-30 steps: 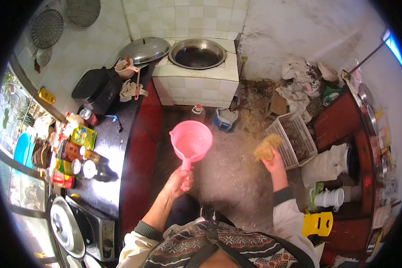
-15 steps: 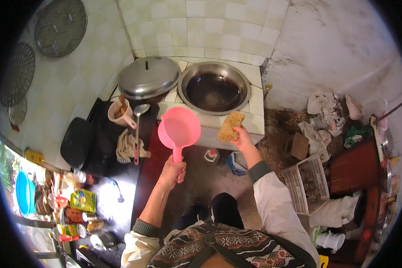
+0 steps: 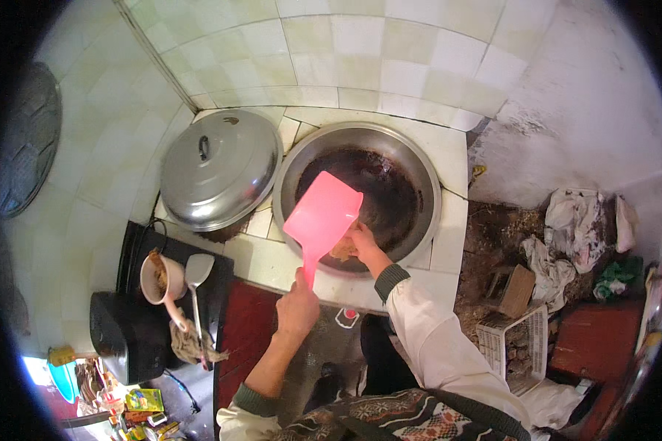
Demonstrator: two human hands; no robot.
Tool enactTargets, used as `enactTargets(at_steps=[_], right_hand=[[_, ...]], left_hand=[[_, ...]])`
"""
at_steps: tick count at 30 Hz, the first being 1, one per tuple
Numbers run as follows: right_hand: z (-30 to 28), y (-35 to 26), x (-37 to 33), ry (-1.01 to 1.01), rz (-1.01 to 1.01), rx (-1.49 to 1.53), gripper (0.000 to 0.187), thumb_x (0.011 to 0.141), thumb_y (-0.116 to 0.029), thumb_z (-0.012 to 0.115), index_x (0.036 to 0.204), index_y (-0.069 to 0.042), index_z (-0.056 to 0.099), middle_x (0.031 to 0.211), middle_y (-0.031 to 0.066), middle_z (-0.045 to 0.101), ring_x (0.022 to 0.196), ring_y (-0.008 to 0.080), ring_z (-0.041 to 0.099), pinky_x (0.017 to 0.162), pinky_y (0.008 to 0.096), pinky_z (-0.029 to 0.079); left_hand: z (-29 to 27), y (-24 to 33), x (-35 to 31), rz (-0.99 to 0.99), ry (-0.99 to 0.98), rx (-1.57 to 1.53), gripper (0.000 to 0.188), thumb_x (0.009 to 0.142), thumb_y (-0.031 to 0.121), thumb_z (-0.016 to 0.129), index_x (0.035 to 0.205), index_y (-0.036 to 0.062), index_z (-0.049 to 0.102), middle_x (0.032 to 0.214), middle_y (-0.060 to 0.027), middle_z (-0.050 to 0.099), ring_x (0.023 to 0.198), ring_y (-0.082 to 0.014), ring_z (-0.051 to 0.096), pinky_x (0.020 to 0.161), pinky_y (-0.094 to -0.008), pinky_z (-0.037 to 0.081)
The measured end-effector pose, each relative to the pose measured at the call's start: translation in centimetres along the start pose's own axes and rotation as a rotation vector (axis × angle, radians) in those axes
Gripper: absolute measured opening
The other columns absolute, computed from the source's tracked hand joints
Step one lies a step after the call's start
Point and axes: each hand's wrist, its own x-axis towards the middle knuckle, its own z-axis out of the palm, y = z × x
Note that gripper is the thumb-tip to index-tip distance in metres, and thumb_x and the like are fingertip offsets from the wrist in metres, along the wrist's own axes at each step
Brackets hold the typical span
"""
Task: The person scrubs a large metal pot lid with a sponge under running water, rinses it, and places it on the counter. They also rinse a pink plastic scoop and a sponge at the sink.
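Note:
My left hand (image 3: 296, 312) grips the handle of a pink plastic water dipper (image 3: 322, 220). The dipper is tipped on its side over the near left part of a large metal wok (image 3: 417, 173), its mouth turned to the right. Inside the wok the bottom is dark with brown residue. My right hand (image 3: 368, 246) is closed on a tan scrubbing pad (image 3: 343, 250) at the wok's near inner side. The dipper hides part of that pad. Whether water is running from the dipper, I cannot tell.
Left of the wok a domed metal lid (image 3: 224, 173) rests on the tiled stove top (image 3: 449, 165). Closer on the left are a pale handled cup (image 3: 152, 279), a metal turner (image 3: 198, 273), a crumpled rag (image 3: 191, 344) and a black appliance (image 3: 118, 331). A white plastic crate (image 3: 493, 345) stands at the right.
Both hands have moved forward over the wok. The dipper has gone from level to tipped, and the scrubbing pad is down in the wok. The view has shifted closer to the stove.

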Motion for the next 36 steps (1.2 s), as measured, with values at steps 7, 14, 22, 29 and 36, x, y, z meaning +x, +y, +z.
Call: enactTargets(at_steps=[7, 14, 22, 29, 36], right_hand=[[-3.9, 0.1, 15.3, 0.123, -0.465, -0.559, 0.071, 0.076, -0.008, 0.067, 0.141, -0.017, 0.038, 0.12, 0.0159, 0.059, 0.106, 0.0315, 0.06, 0.082, 0.0431, 0.052], [-7.9, 1.6, 16.6, 0.064, -0.592, -1.549, 0.054, 0.076, -0.01, 0.066, 0.126, -0.018, 0.048, 0.103, 0.0174, 0.062, 0.1, 0.0384, 0.06, 0.076, 0.0468, 0.054], [-8.3, -14.7, 22.3, 0.693, -0.933, -0.992, 0.046, 0.081, -0.005, 0.061, 0.124, -0.006, 0.047, 0.109, 0.0193, 0.059, 0.101, 0.0443, 0.054, 0.081, 0.0525, 0.049], [11.6, -8.0, 20.7, -0.269, -0.74, -1.18, 0.046, 0.08, -0.001, 0.053, 0.126, -0.005, 0.051, 0.12, 0.0258, 0.055, 0.114, 0.0442, 0.049, 0.095, 0.0508, 0.044], [-10.2, -2.8, 14.1, -0.817, -0.614, -1.859, 0.045, 0.079, -0.014, 0.059, 0.123, -0.018, 0.057, 0.111, 0.0148, 0.062, 0.103, 0.0357, 0.06, 0.079, 0.0474, 0.052]], left_hand=[[0.0, 2.5, 6.5, -0.215, 0.088, -0.218, 0.043, 0.088, 0.011, 0.049, 0.127, 0.0019, 0.033, 0.09, -0.034, 0.061, 0.084, -0.054, 0.059, 0.072, -0.0589, 0.046], [2.4, 0.7, 9.8, -0.359, 0.121, -0.391, 0.041, 0.086, 0.01, 0.052, 0.123, -0.0021, 0.038, 0.089, -0.0336, 0.06, 0.089, -0.0521, 0.059, 0.074, -0.0525, 0.046], [1.1, -0.6, 8.5, -0.512, 0.231, -0.497, 0.038, 0.084, 0.011, 0.055, 0.118, -0.0022, 0.042, 0.085, -0.0275, 0.059, 0.08, -0.0437, 0.06, 0.075, -0.0468, 0.047], [2.1, -2.0, 7.4, -0.541, 0.345, -0.574, 0.034, 0.081, 0.004, 0.054, 0.113, -0.0021, 0.047, 0.088, -0.0075, 0.05, 0.078, -0.0165, 0.049, 0.069, -0.0326, 0.045], [2.2, -1.3, 8.7, -0.443, 0.254, -0.612, 0.035, 0.083, 0.008, 0.056, 0.114, -0.0035, 0.045, 0.087, -0.0145, 0.054, 0.08, -0.0223, 0.053, 0.076, -0.0375, 0.046]])
